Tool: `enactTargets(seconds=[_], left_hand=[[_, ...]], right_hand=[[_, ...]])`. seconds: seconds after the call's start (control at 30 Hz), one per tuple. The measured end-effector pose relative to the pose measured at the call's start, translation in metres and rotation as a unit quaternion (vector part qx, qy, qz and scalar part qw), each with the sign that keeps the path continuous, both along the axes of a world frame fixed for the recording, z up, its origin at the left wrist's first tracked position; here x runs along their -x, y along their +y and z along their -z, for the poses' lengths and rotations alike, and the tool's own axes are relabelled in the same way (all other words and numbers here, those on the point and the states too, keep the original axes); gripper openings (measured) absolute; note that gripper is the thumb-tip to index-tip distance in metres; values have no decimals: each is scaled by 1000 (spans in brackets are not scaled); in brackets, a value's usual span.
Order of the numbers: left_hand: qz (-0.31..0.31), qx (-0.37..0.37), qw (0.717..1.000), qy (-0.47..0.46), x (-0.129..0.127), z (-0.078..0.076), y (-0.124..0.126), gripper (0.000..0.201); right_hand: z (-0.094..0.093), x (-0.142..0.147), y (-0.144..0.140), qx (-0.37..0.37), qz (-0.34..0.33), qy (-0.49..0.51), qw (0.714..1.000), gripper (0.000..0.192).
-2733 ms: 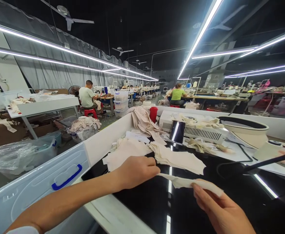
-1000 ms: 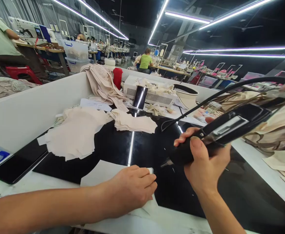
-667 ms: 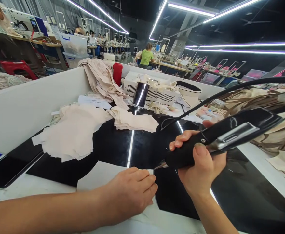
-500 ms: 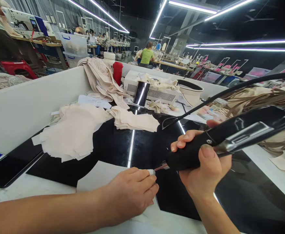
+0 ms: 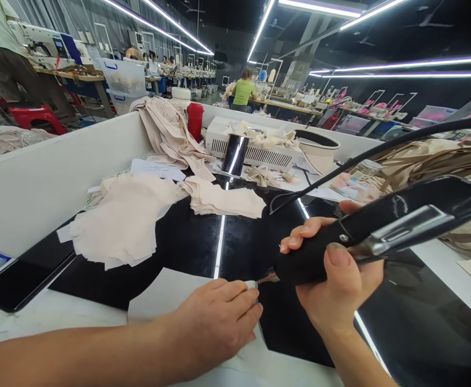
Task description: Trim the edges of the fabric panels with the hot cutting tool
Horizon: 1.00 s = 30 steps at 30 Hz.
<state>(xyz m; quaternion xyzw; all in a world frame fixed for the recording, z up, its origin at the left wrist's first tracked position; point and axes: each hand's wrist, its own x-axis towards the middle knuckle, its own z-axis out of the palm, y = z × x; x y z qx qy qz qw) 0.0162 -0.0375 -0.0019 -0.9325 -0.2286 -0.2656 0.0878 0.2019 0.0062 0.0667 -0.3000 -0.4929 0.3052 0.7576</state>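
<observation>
Hands tight on tool and cloth

We have a glossy black tool slanting in our right hand, its thin tip just beside a small white end pinched in our left hand, above a smooth pale sheet

well beyond the left fingers, a red container is seen, standing beside a white vented box. beyond the fingers and to their right, a round cream tub is placed. far beyond and left of the fingers, a red stool and stacked clear boxes can be noticed. far ahead of the fingers, a person in green is seen.
</observation>
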Motion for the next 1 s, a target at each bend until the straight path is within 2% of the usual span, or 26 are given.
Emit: enactTargets(seconds=[0.37,0.73,1.0], left_hand=[[-28,1,1000,11,0,1,-6,25],[-26,37,999,13,3,-3,-5,33],[-30,5,1000,-8,2,2,-4,34]], right_hand=[[-1,1,-1,4,9,-5,1000,56],[0,1,3,-21,3,10,1000,51],[-11,0,3,-20,8,37,999,50]])
